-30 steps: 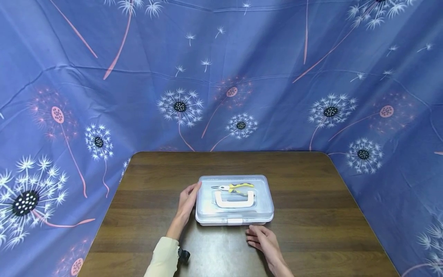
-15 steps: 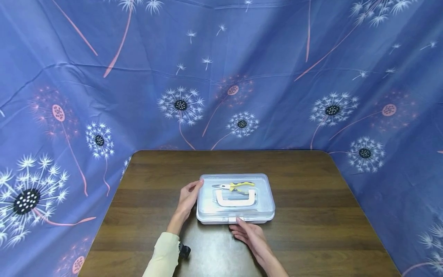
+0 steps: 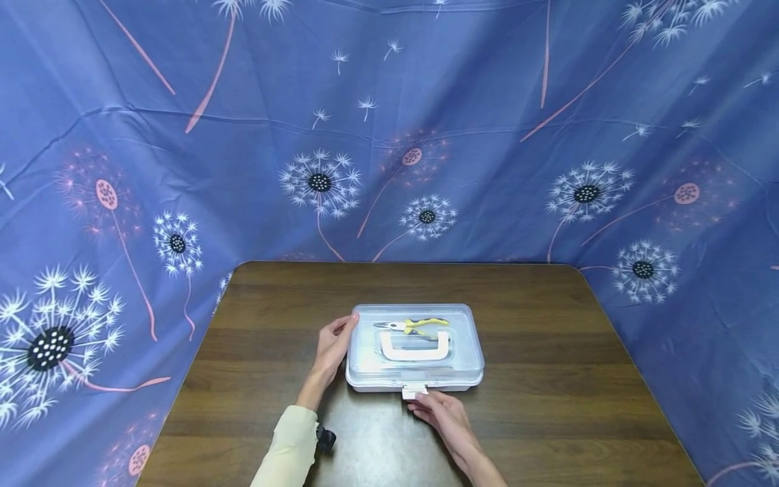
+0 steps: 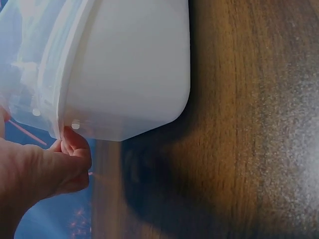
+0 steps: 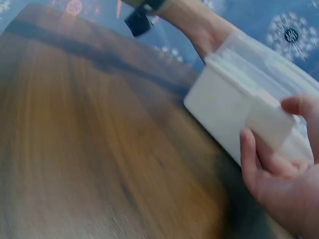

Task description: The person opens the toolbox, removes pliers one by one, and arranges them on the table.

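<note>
A plastic storage box [image 3: 468,362] with a clear lid and white base stands on the table. Needle-nose pliers [image 3: 398,327] with yellow and black grips show at the lid, just behind the white carry handle [image 3: 414,354]. At the box's left side, my left hand [image 3: 331,348] pinches the lid's rim near the back corner; its curled fingers show at that edge in the left wrist view. In front, my right hand [image 3: 447,421] has its thumb on the white latch [image 3: 410,393], fingers below it. The latch is swung outward from the box front.
Brown wood-grain table [image 3: 535,379] surrounds the box. Blue dandelion-print cloth [image 3: 487,135] hangs behind the table and at both sides. A black wrist camera [image 3: 325,439] is strapped near the cream left sleeve [image 3: 288,439].
My right hand has moved left from the table in front of the box to the latch, which has swung outward and down. My left hand stays at the box's left side.
</note>
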{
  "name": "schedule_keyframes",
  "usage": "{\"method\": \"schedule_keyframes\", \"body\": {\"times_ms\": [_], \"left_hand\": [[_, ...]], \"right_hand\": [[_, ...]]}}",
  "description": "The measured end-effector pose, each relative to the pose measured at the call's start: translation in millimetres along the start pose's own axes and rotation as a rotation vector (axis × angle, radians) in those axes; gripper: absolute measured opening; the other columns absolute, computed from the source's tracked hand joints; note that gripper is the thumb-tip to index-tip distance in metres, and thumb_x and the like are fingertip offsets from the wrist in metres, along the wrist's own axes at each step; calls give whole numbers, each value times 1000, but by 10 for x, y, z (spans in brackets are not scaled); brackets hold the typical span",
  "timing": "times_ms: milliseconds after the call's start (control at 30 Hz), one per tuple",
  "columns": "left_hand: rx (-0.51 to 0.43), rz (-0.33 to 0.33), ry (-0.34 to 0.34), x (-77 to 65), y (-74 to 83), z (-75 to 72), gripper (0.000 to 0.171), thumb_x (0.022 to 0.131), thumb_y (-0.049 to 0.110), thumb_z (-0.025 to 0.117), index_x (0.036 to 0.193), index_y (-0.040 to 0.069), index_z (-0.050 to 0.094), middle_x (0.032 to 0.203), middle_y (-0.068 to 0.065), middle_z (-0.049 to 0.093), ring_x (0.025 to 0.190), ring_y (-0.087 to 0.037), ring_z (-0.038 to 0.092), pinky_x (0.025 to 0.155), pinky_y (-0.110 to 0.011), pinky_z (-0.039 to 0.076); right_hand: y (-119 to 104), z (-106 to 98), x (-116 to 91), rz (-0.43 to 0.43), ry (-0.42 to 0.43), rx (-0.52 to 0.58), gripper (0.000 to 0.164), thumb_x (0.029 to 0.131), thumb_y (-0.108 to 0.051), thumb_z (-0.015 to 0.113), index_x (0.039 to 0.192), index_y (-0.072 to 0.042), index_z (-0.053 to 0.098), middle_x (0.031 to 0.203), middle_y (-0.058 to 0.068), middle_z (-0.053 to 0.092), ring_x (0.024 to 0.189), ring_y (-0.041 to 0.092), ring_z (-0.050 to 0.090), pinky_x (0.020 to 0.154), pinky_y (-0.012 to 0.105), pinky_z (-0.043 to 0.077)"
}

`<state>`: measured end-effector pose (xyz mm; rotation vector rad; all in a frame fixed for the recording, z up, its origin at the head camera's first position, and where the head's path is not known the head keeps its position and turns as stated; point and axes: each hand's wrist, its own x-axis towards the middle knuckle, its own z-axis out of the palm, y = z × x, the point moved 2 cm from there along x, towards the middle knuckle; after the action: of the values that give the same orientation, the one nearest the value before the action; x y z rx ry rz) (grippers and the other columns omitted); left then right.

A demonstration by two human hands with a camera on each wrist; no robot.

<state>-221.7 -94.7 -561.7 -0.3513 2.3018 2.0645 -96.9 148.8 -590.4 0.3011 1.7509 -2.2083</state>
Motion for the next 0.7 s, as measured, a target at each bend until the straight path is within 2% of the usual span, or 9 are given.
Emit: {"method": "schedule_keyframes", "body": {"times_ms": [200,300,400,467,533,700], "left_hand": [[-4,-2,-15,5,0,-9,64,97,50,67,132,-3,65,128,-20,64,114,-28,59,95,-37,50],[-4,-6,-17,13,1,-7,66,97,51,67,133,-4,64,129,-20,63,115,-28,59,95,-37,50],[-3,-5,-22,18,-1,-11,67,97,52,66,134,-4,63,130,-20,63,114,-28,59,94,-37,50],[-7,-6,-26,20,-5,-14,67,97,51,67,134,-4,63,129,-20,63,114,-28,59,93,-36,50],[-6,-2,-32,20,-6,-12,67,97,51,66,135,-4,62,129,-20,62,114,-28,59,92,-34,50],[8,-12,-30,14,-4,-8,68,97,52,66,136,-3,62,129,-19,62,114,-27,57,91,-31,48]], "right_hand": [[44,-161,-18,-69,-171,-131,48,97,-7,68,132,21,52,111,22,73,97,12,71,87,24,56],[80,-215,-27,-88,-226,-188,44,97,-7,69,128,22,55,109,27,73,92,13,72,81,25,58],[124,-227,-5,-90,-243,-223,35,98,-4,67,119,23,60,103,29,73,84,13,73,75,26,60],[142,-225,27,-88,-216,-255,30,98,-4,67,110,23,64,95,28,74,76,12,73,70,27,60],[151,-222,72,-76,-154,-281,28,98,-5,67,103,22,67,87,27,74,68,12,72,63,27,60],[141,-218,185,-37,10,-312,33,98,-14,70,89,17,72,73,22,73,56,16,71,53,29,59]]}}
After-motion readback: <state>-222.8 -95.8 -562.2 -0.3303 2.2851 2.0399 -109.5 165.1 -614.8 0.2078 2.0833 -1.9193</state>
